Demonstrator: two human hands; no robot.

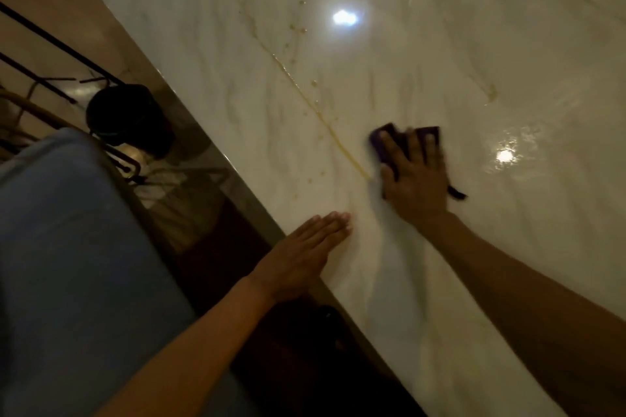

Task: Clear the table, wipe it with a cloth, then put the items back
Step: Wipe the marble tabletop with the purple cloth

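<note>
Wiping is the step in hand: the right hand (415,176) presses a purple cloth (389,139) flat on the marble counter (474,44), fingers spread, at the near end of a yellowish streak (305,95). Next, push along that streak, probably spilled liquid. The left hand (305,257) rests open at the counter's edge.

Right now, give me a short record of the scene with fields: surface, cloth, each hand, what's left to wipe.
surface: white marble-look table, glossy, with light glare
cloth: purple cloth, flat on the table under the right hand
right hand: right hand presses the cloth, fingers spread
left hand: left hand rests flat at the table's near edge, holding nothing
left to wipe: yellowish liquid streak with droplets, running away from the cloth
</note>
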